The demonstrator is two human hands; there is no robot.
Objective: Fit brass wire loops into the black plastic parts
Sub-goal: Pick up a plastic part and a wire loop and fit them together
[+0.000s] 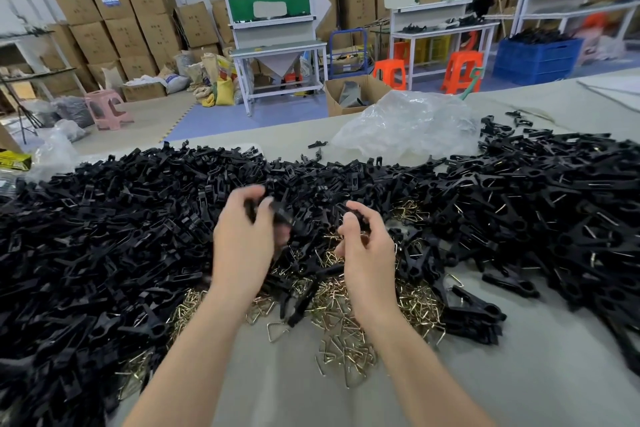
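Grey table (554, 374), left hand (242, 239), right hand (367, 246) gripping blurred black parts (278, 210)

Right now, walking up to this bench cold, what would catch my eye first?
A sprawling heap of black plastic parts covers the table from left to right. At its near centre glints a pile of brass wire loops, and above it the left hand and right hand each grip a blurred black part. A crumpled clear plastic bag sits behind.
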